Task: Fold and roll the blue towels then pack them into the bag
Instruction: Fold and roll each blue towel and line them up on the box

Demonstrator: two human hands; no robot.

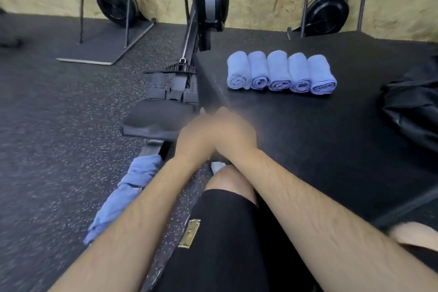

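Since a crumpled, unrolled blue terry towel (123, 192) hangs over the rowing machine's rail beside the left forearm, rolling looks unfinished; the step in hand is probably fetching that cloth. To do it well: lift it clear of the rail, spread it flat on a bare part of the low black platform (308, 137), fold it to the width of the finished rolls, roll it firmly, and set the loose edge underneath so it cannot spring open. Left hand (196, 135) and right hand (234, 130) meet above the knee with wrists crossing, both smeared by motion blur. No cloth shows in either, and I cannot tell whether the fingers are curled or slack. They sit at the platform's near-left edge, just beside the black padded rower seat (156, 118). Farther on, five rolled blue towels (280, 71) lie on the platform in a row, touching, spiral ends toward the camera. At the far right is a crumpled black fabric bag (412, 106), well apart from the rolls, its opening not visible.
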